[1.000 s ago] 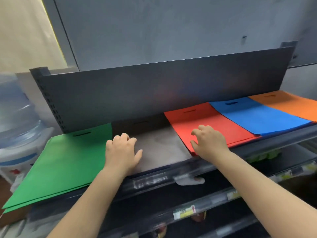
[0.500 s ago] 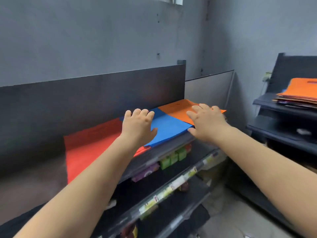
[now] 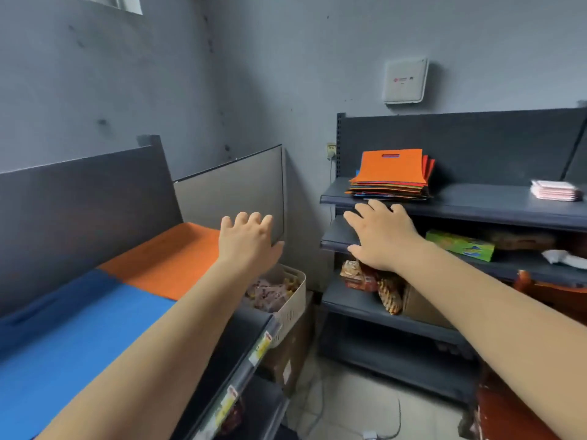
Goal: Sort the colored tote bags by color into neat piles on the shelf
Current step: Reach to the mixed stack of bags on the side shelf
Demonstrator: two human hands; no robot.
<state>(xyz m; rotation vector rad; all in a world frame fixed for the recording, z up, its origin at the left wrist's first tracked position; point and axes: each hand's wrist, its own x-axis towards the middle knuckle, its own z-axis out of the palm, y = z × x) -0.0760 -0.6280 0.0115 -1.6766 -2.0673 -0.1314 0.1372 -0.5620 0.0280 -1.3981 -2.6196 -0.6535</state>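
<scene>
Grey walls stand behind two shelves. Both hands, left hand (image 3: 251, 239) and right hand (image 3: 382, 238), are spread and hold nothing. A mixed bag pile (image 3: 391, 176) sits at the far shelf's (image 3: 476, 206) left end. One fast grab could knock it off the front edge.

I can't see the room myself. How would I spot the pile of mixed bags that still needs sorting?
Look at the dark metal shelving unit against the far wall, under the white box mounted there. On its top shelf, at the left end, sits the thick stack of flat fabric tote bags. An orange bag lies on top and many-coloured edges show below, unlike the small pale pink packet pile further right.
</scene>
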